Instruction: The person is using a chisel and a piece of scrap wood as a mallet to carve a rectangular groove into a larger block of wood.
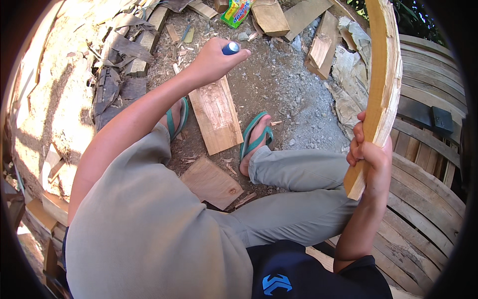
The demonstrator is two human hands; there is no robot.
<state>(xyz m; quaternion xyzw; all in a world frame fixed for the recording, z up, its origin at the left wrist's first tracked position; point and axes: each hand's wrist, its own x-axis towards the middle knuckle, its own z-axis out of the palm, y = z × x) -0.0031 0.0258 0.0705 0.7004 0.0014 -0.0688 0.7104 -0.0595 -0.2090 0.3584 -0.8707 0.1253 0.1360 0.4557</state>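
Observation:
My left hand (213,64) is closed around a blue handle with a pale round end (231,48); the rest of that tool is hidden by the fist. Below it, a wooden board (222,137) with a rough, chipped patch lies on the ground between my feet. At the right, my right hand (371,154) grips a long wooden billet (382,65) near its lower end. The billet stands raised, smooth on one side and splintered on the other, its top beyond the picture's edge.
A loose square wood piece (211,183) lies nearer to me. Bark strips (130,47), a green packet (236,12) and wood blocks (270,18) lie farther off. Slatted wood (423,199) runs along the right. My sandalled foot (256,137) is beside the board.

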